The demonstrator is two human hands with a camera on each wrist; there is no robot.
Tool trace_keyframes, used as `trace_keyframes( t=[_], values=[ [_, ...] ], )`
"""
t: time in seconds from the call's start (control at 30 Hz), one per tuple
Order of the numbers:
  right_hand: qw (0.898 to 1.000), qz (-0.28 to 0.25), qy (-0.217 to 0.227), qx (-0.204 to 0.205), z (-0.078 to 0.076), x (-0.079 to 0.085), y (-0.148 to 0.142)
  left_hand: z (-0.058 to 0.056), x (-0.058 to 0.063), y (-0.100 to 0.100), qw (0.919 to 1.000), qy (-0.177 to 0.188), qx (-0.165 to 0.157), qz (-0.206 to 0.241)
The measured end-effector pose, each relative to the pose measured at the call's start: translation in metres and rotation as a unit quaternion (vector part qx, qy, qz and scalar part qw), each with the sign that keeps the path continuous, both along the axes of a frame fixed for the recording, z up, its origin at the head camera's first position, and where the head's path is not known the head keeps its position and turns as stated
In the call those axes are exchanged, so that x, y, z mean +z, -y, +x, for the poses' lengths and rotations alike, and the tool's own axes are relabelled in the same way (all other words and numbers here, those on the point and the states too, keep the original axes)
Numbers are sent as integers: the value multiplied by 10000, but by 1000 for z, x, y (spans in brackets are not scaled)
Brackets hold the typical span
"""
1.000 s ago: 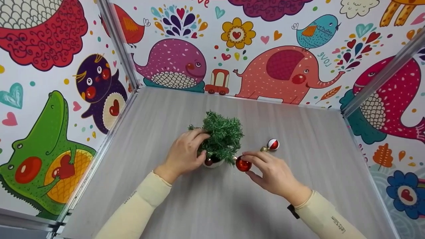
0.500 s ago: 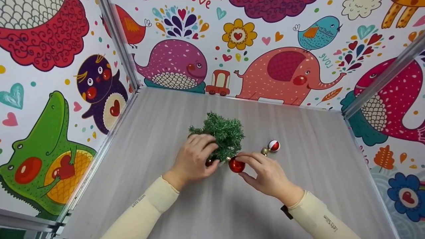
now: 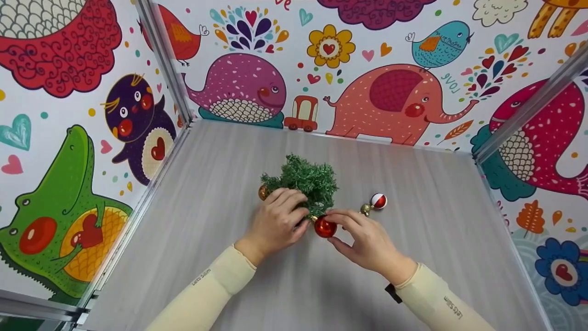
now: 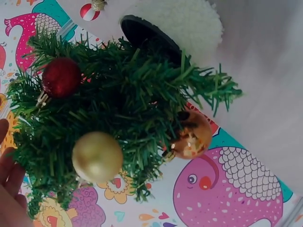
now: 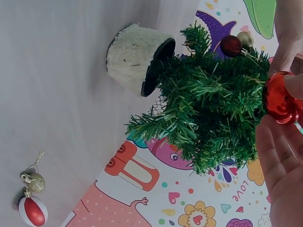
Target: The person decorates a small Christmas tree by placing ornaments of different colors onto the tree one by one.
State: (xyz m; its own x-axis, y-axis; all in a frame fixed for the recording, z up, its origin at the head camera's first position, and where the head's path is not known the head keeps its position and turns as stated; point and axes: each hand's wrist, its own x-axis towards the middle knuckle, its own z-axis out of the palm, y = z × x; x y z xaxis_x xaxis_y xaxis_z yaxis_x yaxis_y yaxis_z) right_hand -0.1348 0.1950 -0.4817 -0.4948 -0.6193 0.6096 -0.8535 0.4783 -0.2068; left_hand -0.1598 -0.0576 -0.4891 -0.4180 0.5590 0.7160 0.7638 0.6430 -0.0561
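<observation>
A small green artificial Christmas tree (image 3: 317, 177) stands mid-table in a white, snowy-looking pot (image 5: 132, 59). My left hand (image 3: 278, 218) is at its front, fingers curled at the lower branches; the fingertips are partly hidden by needles. Between thumb and fingers, my right hand (image 3: 370, 239) pinches a shiny red bauble (image 3: 325, 227), its gold cap right at the branch tips beside my left thumb. On the tree hang a dark red bauble (image 4: 61, 78), a pale gold bauble (image 4: 97, 157) and a shiny copper bauble (image 4: 191, 135).
To the right of the tree lie a red-and-white bauble (image 3: 379, 201) and a small glittery gold bauble (image 3: 365, 209), close together on the grey wood-grain table (image 3: 220, 161). Walls printed with cartoon animals (image 3: 386, 105) and metal posts (image 3: 165, 59) bound the table.
My left hand has shifted right across the tree's front, bringing the copper bauble on the left side into sight. My right hand has carried the red bauble left to the branches.
</observation>
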Motion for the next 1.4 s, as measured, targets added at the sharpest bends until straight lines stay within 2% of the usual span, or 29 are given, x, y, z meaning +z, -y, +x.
trace_keyframes(
  t=[0.33, 0.67, 0.97, 1.1, 1.23, 1.4],
  values=[
    [9996, -231, 180, 59, 0, -9, -1, 0, -1, -1, 9999, -34, -21, 122],
    [9936, -586, 956, 112, 7, -37, 4, 7, 6, -4, 9985, -268, -219, 426],
    [9848, -917, 1468, 106, 6, -48, 8, 8, 5, -10, 9994, -173, -181, 236],
    [9832, -1090, 1454, 184, 5, -46, 9, 8, 4, -12, 9995, -160, -132, 249],
    [9837, -1284, 1242, 214, 3, -42, 13, 9, 3, -13, 9993, -61, -136, 336],
    [9845, -1368, 1096, 86, 0, -39, 20, 10, 3, -14, 9992, -2, -126, 370]
  ],
)
